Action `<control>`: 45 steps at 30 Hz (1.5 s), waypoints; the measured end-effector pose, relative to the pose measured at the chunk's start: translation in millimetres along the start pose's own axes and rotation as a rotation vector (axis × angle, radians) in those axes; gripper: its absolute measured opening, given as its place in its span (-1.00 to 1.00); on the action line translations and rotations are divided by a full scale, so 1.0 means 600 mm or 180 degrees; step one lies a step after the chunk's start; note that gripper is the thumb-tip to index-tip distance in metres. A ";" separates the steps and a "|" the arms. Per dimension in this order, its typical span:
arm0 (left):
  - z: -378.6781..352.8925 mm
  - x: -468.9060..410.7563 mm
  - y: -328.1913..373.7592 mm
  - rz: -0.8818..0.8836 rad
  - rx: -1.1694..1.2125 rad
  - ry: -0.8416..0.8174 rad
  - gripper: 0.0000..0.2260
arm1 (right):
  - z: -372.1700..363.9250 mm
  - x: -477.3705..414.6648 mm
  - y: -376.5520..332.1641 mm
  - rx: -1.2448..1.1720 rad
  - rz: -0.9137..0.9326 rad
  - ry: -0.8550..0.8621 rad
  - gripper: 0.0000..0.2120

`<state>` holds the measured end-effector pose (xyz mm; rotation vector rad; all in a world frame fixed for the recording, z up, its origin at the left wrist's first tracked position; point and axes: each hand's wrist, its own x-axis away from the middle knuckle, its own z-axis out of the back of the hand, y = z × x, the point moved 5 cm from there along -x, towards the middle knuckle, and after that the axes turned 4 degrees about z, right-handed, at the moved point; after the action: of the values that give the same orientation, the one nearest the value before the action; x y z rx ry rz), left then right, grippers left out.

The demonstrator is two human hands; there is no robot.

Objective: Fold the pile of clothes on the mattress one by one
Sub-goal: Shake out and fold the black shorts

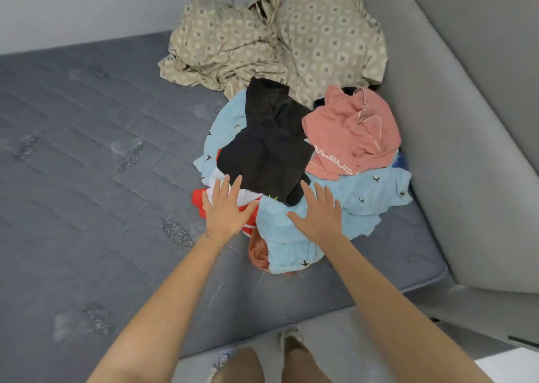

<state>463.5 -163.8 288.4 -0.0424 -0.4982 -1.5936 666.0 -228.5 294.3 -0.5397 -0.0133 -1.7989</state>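
Two spread hands are hovering at the near edge of the pile of clothes, and neither is pinching anything yet. Out past our left hand we are seeing bare grey mattress, and we are judging that stretch the right place to lay one garment flat. The left hand itself, fingers straight and fanned, is lying over the red-and-white garment; whether it is pressing or sitting just above the cloth we cannot tell. Between the hands and just beyond the fingertips, the black garment is sitting on top of the heap. We are thinking it the sensible first pick, since lifting the topmost piece alone avoids dragging its neighbours along. Our right hand, likewise flat and splayed, is resting on the light blue garment, which is running under much of the heap. Beyond and to the right of that hand the pink shirt is lying crumpled. Farther off than both hands a beige patterned sheet is lying bunched up, and we are treating it as separate.
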 end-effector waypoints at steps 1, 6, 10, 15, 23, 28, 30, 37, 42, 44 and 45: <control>-0.008 -0.010 0.004 0.0054 0.0005 -0.0030 -0.35 | -0.003 -0.014 0.008 0.0030 0.0039 -0.0037 -0.24; -0.061 -0.075 0.011 0.0337 0.0132 -0.0172 -0.35 | -0.042 -0.095 0.040 0.0205 0.0145 -0.0323 -0.18; -0.139 -0.151 -0.006 0.0652 0.0399 -0.0354 -0.35 | -0.105 -0.174 0.068 0.0245 0.0131 -0.0371 -0.14; -0.236 -0.245 -0.047 0.0723 0.0967 -0.0063 -0.30 | -0.189 -0.280 0.095 0.0049 0.0142 -0.0207 -0.05; -0.302 -0.326 -0.092 0.1196 0.1753 0.0696 -0.50 | -0.285 -0.360 0.098 0.0678 0.0324 -0.0149 -0.09; -0.263 -0.308 -0.080 0.1049 0.1953 0.1099 -0.84 | -0.248 -0.367 0.080 0.0796 0.0519 0.0102 -0.71; -0.232 -0.295 -0.071 0.0889 0.1960 0.1279 -0.84 | -0.223 -0.364 0.072 0.0628 0.0664 0.0019 -0.80; -0.085 -0.213 -0.028 0.0457 0.2697 0.1653 -0.92 | -0.082 -0.287 -0.025 -0.0904 0.0625 0.0028 -0.87; 0.012 -0.135 -0.031 0.0596 0.2744 0.1836 -0.84 | -0.009 -0.215 -0.110 -0.1696 0.0747 0.0278 -0.89; 0.037 -0.097 -0.035 0.0598 0.2749 0.1814 -0.84 | 0.005 -0.188 -0.132 -0.1925 0.0813 0.0305 -0.84; 0.049 -0.079 -0.037 0.0569 0.2761 0.1795 -0.83 | 0.013 -0.174 -0.144 -0.1984 0.0851 0.0311 -0.73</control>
<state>439.2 -109.5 293.3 0.9618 -0.6705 -1.0398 610.2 -105.2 285.7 -0.8452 0.6747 -1.5463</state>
